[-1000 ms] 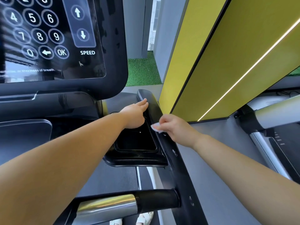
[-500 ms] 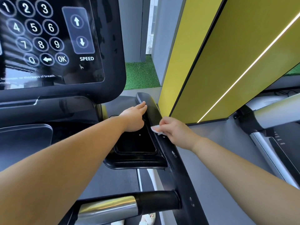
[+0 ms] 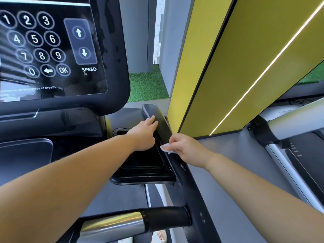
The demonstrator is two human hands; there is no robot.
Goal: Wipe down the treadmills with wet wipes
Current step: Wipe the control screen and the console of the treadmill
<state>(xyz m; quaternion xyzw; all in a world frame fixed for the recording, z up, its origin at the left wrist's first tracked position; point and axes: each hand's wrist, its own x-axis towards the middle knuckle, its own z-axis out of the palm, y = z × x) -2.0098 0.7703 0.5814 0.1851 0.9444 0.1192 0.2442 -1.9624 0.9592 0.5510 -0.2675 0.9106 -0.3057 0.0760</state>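
I stand at a black treadmill with a keypad console screen (image 3: 52,50) at the upper left. My right hand (image 3: 185,148) pinches a small white wet wipe (image 3: 165,147) and holds it against the black right side rail (image 3: 166,127) of the treadmill, just beside the recessed black tray (image 3: 145,162). My left hand (image 3: 144,133) reaches across with straight fingers, and its fingertips rest on the same rail a little farther up. Most of the wipe is hidden under my right fingers.
A black and silver handlebar (image 3: 133,223) crosses below my arms. A yellow wall panel (image 3: 245,67) with a light strip rises at the right, with a second treadmill's silver rail (image 3: 294,120) beyond it. Green turf (image 3: 145,85) lies ahead, and my sandalled feet (image 3: 158,236) show below.
The view has tilted up slightly, so the console sits lower in the picture. My right hand with the wipe has slid a little down the rail. The left hand stays on the rail.
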